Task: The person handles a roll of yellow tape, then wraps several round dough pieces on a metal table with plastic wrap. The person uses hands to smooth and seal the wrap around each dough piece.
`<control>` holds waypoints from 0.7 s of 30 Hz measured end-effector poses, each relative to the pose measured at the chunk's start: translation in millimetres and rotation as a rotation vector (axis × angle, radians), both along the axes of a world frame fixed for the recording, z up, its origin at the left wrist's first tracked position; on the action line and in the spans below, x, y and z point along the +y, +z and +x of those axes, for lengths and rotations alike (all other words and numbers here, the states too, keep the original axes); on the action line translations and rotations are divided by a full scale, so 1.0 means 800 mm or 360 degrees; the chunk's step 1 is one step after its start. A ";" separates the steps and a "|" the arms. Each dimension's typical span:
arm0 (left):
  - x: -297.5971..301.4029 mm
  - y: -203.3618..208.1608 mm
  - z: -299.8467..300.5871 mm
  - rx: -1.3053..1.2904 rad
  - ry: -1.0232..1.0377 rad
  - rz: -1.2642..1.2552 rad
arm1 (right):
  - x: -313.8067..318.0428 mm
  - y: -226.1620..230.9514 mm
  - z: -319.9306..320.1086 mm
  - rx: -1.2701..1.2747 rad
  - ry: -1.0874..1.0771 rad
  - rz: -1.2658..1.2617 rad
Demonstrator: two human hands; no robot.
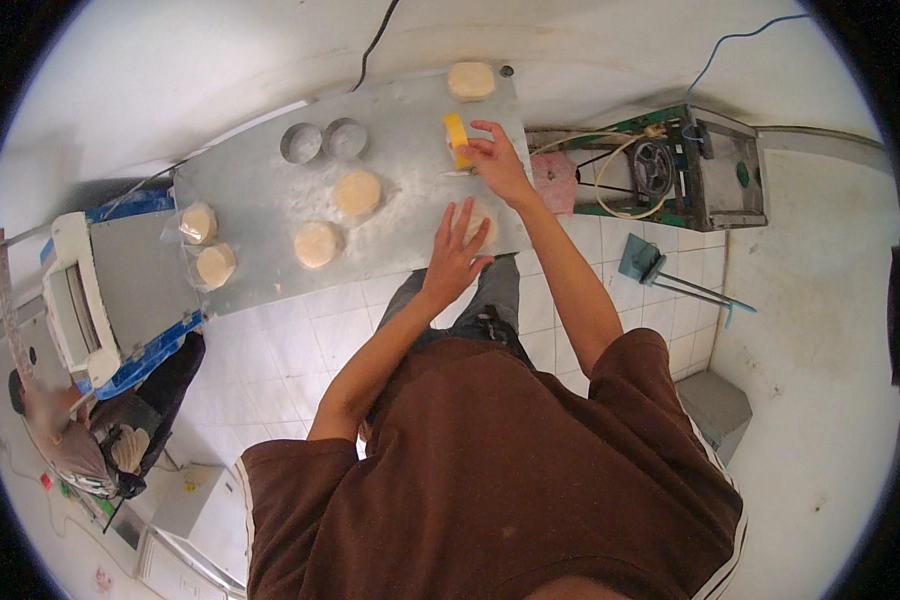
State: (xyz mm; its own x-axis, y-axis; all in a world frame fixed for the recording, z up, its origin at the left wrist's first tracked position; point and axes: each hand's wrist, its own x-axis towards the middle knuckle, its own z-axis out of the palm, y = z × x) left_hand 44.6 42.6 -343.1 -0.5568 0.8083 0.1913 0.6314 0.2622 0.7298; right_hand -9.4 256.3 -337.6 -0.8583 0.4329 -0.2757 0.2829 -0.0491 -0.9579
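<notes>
My left hand (454,262) lies with its fingers spread over the near right part of the metal table, partly covering a round of pale dough (484,228). Farther out, my right hand (496,160) has its thumb and fingers at a flat yellow thing (455,130) with a thin pale edge at its lower end. The hand hides part of it, so its kind is unclear. Beyond it a thick dough round (471,82) sits at the table's far right corner. Two more, one dough disc (357,192) and another dough disc (318,244), lie mid-table among scattered flour.
Two metal rings (301,144) stand at the back. Wrapped dough rounds (198,224) lie at the left end, beside a white and blue machine (95,290). A green-framed machine (652,170) stands right; a dustpan (640,258) is on the tiles. Another person (80,450) is lower left.
</notes>
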 end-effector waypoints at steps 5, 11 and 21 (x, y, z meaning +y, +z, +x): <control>0.001 -0.001 0.006 0.0085 0.0098 0.0016 | -0.001 -0.003 -0.004 -0.0020 0.0020 0.0025; 0.001 -0.005 0.007 -0.0134 0.0131 0.0186 | -0.001 0.019 -0.004 -0.0079 0.0031 0.0266; 0.002 0.000 -0.002 0.0039 0.0002 0.0137 | -0.018 0.062 0.009 -0.0232 0.0260 0.1143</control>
